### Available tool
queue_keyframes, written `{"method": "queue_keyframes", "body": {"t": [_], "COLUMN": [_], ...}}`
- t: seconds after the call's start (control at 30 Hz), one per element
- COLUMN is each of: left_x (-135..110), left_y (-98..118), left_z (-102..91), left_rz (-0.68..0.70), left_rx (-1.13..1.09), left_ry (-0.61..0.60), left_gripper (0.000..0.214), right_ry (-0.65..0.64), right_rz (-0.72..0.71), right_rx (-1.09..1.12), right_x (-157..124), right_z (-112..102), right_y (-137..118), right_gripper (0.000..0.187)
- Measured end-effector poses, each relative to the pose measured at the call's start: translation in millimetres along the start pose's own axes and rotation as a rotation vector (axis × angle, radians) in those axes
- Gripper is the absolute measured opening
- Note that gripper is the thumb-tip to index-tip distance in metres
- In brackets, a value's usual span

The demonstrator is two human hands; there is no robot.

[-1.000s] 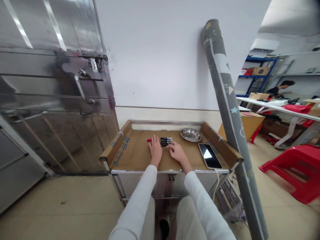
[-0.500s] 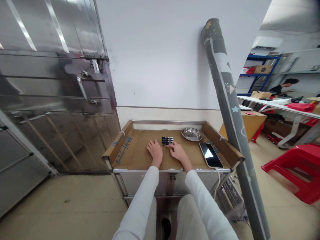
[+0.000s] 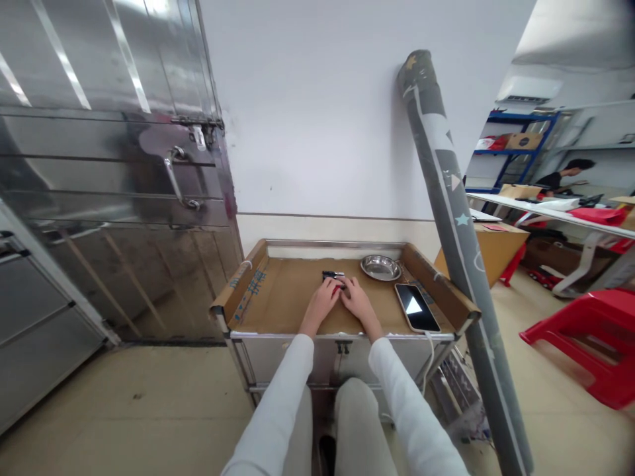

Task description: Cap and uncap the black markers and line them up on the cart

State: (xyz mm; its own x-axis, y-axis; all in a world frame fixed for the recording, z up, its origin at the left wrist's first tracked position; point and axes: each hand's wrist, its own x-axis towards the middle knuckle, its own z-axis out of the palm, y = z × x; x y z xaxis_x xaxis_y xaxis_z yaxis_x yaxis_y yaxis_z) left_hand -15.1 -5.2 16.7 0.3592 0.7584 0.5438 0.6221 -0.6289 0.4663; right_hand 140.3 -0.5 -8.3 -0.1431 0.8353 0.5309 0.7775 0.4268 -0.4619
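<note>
A row of short black stick-shaped pieces [image 3: 327, 274] with pale ends lies on the cardboard-lined top [image 3: 285, 284] of a small metal cart, partly covered by my fingers. My left hand [image 3: 323, 303] is closed, fingertips bent at the near side of the row. Against it, my right hand [image 3: 356, 301] is also closed, its fingertips meeting those of the left. A bit of red and black shows between the fingertips; what they pinch is too small and hidden to name.
A round steel dish [image 3: 381, 267] stands at the back right of the cart. In front of it lies a phone [image 3: 417, 307] with a white cable. A long grey patterned roll [image 3: 454, 198] leans at the cart's right side. Farther right are a red stool [image 3: 590, 337] and a person [image 3: 560, 177].
My left hand has moved right, from the bare cardboard to the row, and now meets my right hand. My right hand has shifted slightly. The view has turned a little.
</note>
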Motion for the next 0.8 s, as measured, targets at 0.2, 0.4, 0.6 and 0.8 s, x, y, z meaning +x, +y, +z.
{"method": "queue_keyframes", "body": {"t": [0.2, 0.4, 0.6, 0.8], "left_x": [5, 7, 12, 15], "left_y": [-7, -13, -19, -21], "left_z": [5.2, 9.3, 13.5, 15.7], "left_rz": [0.000, 0.010, 0.063, 0.046], "left_rx": [-0.090, -0.141, -0.204, -0.210], "left_ry": [0.123, 0.204, 0.378, 0.394], "left_gripper": [0.023, 0.023, 0.022, 0.020], "right_ry": [-0.049, -0.065, -0.053, -0.052], "right_rz": [0.041, 0.039, 0.043, 0.069], "right_rx": [0.015, 0.080, 0.111, 0.115], "right_x": [-1, 1, 2, 4], "right_z": [0, 0, 2, 2], "right_y": [0, 1, 4, 6], "right_gripper": [0.020, 0.020, 0.024, 0.021]}}
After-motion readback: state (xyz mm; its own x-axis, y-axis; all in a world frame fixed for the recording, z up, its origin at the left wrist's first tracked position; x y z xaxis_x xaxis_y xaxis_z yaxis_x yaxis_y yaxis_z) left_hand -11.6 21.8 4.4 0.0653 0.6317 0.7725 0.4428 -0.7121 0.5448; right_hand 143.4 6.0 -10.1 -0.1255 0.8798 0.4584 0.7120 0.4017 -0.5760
